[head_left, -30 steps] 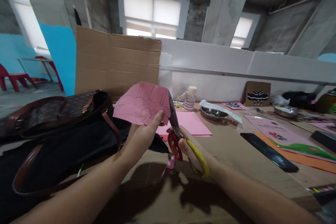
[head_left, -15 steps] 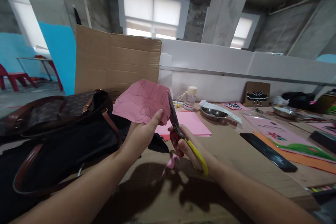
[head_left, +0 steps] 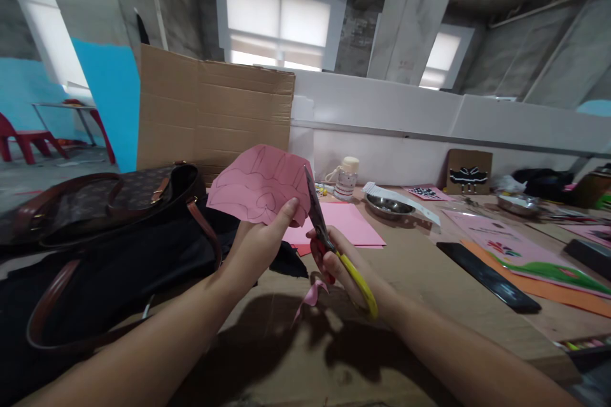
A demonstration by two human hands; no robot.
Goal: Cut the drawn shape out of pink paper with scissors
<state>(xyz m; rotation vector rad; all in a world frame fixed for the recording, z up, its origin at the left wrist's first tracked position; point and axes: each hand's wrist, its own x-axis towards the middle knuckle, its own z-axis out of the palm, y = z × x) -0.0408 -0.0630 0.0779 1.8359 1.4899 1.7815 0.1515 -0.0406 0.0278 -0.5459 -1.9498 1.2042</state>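
My left hand [head_left: 267, 235] pinches a piece of pink paper [head_left: 260, 184] by its lower right edge, thumb on top. Dark pencil-like lines on the paper trace a heart and curved, cupcake-like shapes. Wrapped round the red and yellow handles of a pair of scissors [head_left: 351, 273] is my right hand [head_left: 337, 257]. The blades point up and lie along the paper's right edge; whether they touch it I cannot tell. Below the hands, a curled pink paper scrap [head_left: 312, 294] is on the cardboard-coloured table top [head_left: 405, 286].
Pink sheets [head_left: 353, 226] lie behind my right hand. A metal bowl [head_left: 390, 206] and a lidded bottle [head_left: 347, 178] stand farther back. To the right is a black phone-like slab [head_left: 487, 276] beside orange paper. Handbags [head_left: 157, 267] fill the left side, before a cardboard panel [head_left: 224, 114].
Both hands, the paper and the scissors hold almost the same place. The view has shifted very slightly.
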